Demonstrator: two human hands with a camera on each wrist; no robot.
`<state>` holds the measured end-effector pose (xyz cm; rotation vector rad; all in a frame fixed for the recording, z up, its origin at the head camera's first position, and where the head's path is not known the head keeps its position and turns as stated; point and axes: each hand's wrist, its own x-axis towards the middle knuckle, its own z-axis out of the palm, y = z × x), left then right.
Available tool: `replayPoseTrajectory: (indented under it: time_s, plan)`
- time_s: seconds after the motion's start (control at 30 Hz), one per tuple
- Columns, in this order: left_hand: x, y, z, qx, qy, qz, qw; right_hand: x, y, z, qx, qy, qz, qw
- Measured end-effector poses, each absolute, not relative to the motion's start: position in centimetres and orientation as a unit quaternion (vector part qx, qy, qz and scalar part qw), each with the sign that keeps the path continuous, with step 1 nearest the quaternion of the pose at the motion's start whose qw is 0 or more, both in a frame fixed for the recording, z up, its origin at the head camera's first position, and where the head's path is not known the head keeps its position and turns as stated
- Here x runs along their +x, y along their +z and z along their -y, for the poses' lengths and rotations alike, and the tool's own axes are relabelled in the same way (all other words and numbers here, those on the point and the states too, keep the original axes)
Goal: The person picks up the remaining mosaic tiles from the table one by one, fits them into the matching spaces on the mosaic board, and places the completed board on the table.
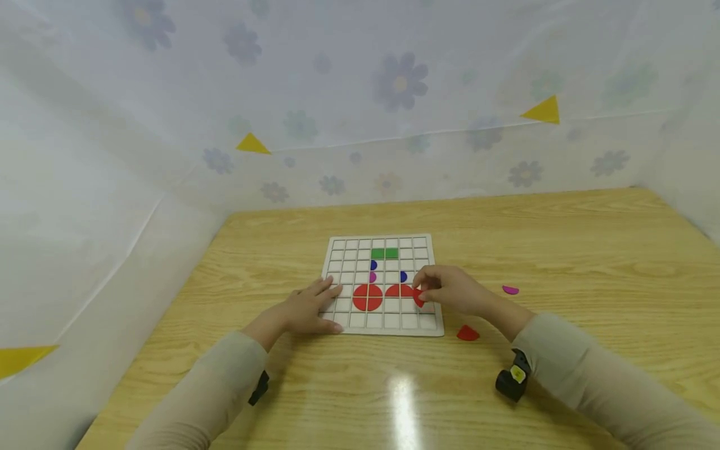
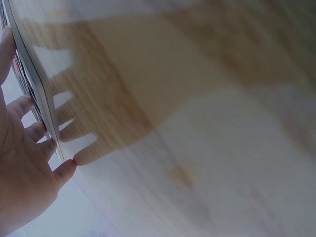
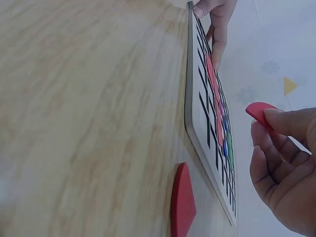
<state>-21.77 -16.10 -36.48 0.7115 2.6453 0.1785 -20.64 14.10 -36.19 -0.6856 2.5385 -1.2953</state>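
A white grid board [image 1: 357, 322] lies on the wooden table, bearing a red circle [image 1: 367, 297], a red half circle [image 1: 399, 290], green squares [image 1: 385, 253], blue half circles [image 1: 403, 277] and a magenta half circle [image 1: 372, 277]. My right hand [image 1: 450, 289] pinches a red quarter-circle piece [image 3: 259, 113] between thumb and fingers. In the right wrist view this piece is held up off the board, tilted. Fingers spread, my left hand [image 1: 310, 307] rests on the board's left edge; the left wrist view shows that hand [image 2: 24, 163] at the board's side.
Another red quarter-circle piece [image 1: 467, 333] lies on the table just off the board's near right corner. Farther right lies a magenta half circle [image 1: 510, 290]. A flowered white curtain [image 1: 337, 125] with yellow triangles hangs behind and beside the table [image 1: 315, 400].
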Motion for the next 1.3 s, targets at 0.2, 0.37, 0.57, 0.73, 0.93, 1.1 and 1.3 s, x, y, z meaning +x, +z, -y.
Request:
replayPoseTrajectory:
  time_s: [0.2, 0.37, 0.57, 0.73, 0.93, 1.1, 1.3]
  plan:
    - [-21.8, -36.3, 16.1, 0.255, 0.065, -0.944, 0.2, -21.3, -36.2, -13.2, -0.232, -0.444, -0.859, 0.104]
    - [-21.7, -36.4, 16.2, 0.256, 0.063, -0.944, 0.2, -21.7, -36.5, -12.6, -0.23, -0.445, -0.859, 0.104]
    - [-21.6, -36.4, 16.2, 0.257, 0.06, -0.944, 0.201, -22.0, -36.5, -11.7, -0.225, -0.438, -0.864, 0.104]
    - [-21.7, -36.5, 16.2, 0.255, 0.054, -0.944, 0.201, -22.1, -36.6, -11.1, -0.234, -0.431, -0.865, 0.106]
    - [-21.7, -36.5, 16.3, 0.255, 0.051, -0.944, 0.2, -22.2, -36.8, -10.7, -0.23, -0.449, -0.853, 0.132]
    - [-21.8, -36.5, 16.3, 0.257, 0.053, -0.944, 0.2, -22.3, -36.9, -10.3, -0.216, -0.438, -0.861, 0.144]
    - [-21.8, -36.7, 16.4, 0.257, 0.05, -0.944, 0.2, -22.3, -37.1, -10.0, -0.234, -0.416, -0.867, 0.141]
